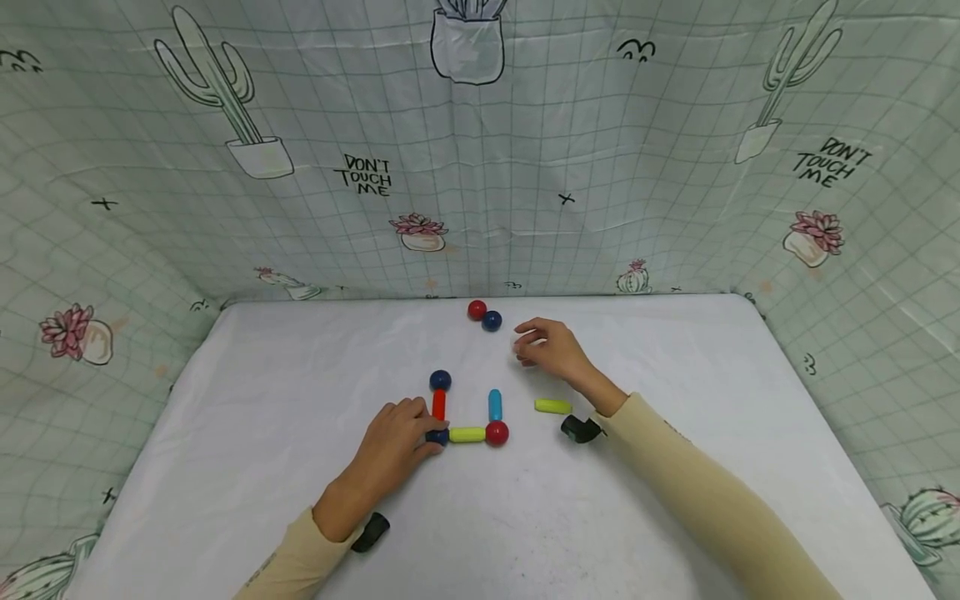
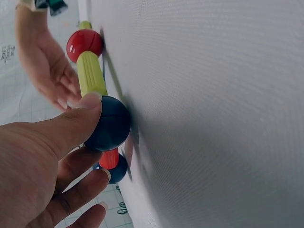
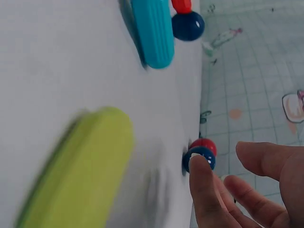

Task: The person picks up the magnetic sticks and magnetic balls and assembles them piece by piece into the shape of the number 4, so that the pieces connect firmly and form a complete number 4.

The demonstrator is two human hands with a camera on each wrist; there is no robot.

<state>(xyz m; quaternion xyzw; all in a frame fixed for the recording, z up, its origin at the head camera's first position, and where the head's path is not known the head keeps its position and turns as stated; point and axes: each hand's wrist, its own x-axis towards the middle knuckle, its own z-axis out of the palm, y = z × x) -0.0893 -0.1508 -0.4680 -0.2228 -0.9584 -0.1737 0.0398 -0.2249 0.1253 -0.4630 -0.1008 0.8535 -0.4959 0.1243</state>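
Note:
My left hand (image 1: 393, 442) pinches a dark blue ball (image 2: 109, 124) between thumb and fingers. That ball joins a yellow-green rod (image 1: 467, 434) and a red rod (image 1: 438, 405). At the red rod's far end sits another dark blue ball (image 1: 440, 380). The yellow-green rod runs to a red ball (image 1: 497, 432), from which a light blue rod (image 1: 495, 405) points away from me. My right hand (image 1: 553, 346) hovers over the table with its fingers loosely bent and nothing between them. Nearest to it are a loose dark blue ball (image 1: 492, 321) and a loose red ball (image 1: 477, 310).
A loose yellow-green rod (image 1: 553, 406) lies on the white table (image 1: 645, 517), below the right hand and beside the dark wrist camera (image 1: 580, 428). Behind the table's far edge hangs a checked curtain (image 1: 480, 167) printed with cactuses.

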